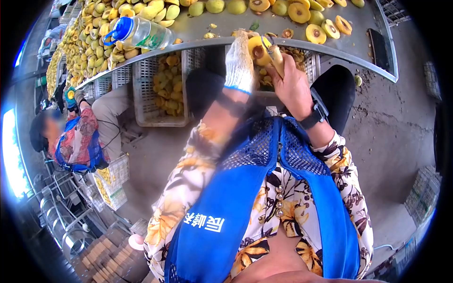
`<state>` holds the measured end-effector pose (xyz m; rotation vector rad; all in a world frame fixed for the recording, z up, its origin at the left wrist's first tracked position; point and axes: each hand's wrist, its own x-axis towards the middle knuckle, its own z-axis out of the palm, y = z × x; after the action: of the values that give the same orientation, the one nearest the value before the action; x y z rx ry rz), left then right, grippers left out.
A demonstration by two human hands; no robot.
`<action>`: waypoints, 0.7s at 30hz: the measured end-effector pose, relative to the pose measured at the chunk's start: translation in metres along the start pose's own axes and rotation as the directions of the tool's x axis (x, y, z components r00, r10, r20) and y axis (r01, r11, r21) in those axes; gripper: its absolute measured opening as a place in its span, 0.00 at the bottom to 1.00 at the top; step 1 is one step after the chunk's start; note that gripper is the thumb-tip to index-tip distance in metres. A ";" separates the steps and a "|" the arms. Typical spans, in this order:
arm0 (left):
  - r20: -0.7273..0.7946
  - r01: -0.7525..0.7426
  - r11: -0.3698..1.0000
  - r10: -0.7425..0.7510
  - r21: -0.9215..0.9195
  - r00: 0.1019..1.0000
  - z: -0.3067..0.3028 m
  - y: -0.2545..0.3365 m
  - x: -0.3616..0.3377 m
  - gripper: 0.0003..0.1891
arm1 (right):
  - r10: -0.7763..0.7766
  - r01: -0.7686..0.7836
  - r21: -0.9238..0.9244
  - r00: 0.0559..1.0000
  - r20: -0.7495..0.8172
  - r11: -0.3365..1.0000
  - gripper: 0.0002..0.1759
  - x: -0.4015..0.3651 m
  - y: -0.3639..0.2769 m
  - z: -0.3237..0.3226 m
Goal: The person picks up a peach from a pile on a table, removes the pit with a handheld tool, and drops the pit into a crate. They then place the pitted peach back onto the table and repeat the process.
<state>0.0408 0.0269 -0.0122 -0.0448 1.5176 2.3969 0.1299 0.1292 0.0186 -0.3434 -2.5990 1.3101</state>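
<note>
My left hand, in a white knitted glove, grips a halved yellow peach by its side, with the reddish-brown pit hollow facing up. In my bare right hand is a wooden-handled pitting tool, its thin metal end right at the peach's cut face. Both hands are close together at the near edge of the metal table. Just beyond them on the table are several peach halves with dark centres, and a small cut piece. Under my hands, a crate of peach pieces is partly hidden.
A large heap of peaches covers the table's left side, and a clear bottle with a blue cap lies on it. A white crate holds more peaches below. At left sits another person. A dark flat object rests at the table's right end.
</note>
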 end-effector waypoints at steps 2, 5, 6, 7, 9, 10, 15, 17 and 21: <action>-0.025 0.026 0.998 -0.028 -0.048 0.999 0.000 0.002 0.003 0.16 | 0.039 -0.035 -0.072 0.998 0.055 0.997 0.18 -0.007 0.002 -0.003; -0.055 0.037 0.995 -0.042 -0.088 0.998 0.001 0.000 0.004 0.17 | -0.010 0.017 -0.113 0.998 0.066 0.993 0.15 -0.015 0.006 0.000; -0.041 0.028 0.997 -0.031 -0.074 0.999 0.006 0.004 0.000 0.17 | -0.010 0.019 -0.125 0.998 0.069 0.992 0.14 -0.015 0.007 0.001; -0.028 0.018 0.998 -0.020 -0.061 0.999 0.013 0.010 -0.007 0.18 | -0.039 0.045 -0.126 0.998 0.057 0.991 0.13 -0.015 0.007 0.000; -0.020 -0.010 0.999 0.009 -0.038 1.000 0.017 0.010 -0.012 0.17 | -0.024 0.034 -0.141 0.997 0.069 0.989 0.13 -0.015 0.006 -0.001; -0.025 -0.029 0.999 0.028 -0.028 0.999 0.017 0.008 -0.012 0.16 | -0.018 0.029 -0.148 0.997 0.075 0.989 0.12 -0.015 0.005 -0.001; 0.009 -0.083 0.993 0.084 -0.081 0.996 0.017 0.003 -0.013 0.15 | 0.018 -0.005 -0.123 0.995 0.098 0.992 0.12 -0.021 0.003 0.004; 0.024 -0.068 0.985 0.073 -0.155 0.997 0.013 -0.004 -0.011 0.15 | 0.011 0.000 -0.125 0.996 0.092 0.992 0.12 -0.023 0.003 0.004; 0.013 -0.163 0.984 0.165 -0.065 0.986 0.019 0.001 -0.015 0.14 | 0.023 -0.014 -0.123 0.997 0.074 0.992 0.11 -0.027 0.006 0.007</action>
<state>0.0576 0.0395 0.0003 0.0918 1.4898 2.5657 0.1540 0.1196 0.0075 -0.3452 -2.7525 1.1945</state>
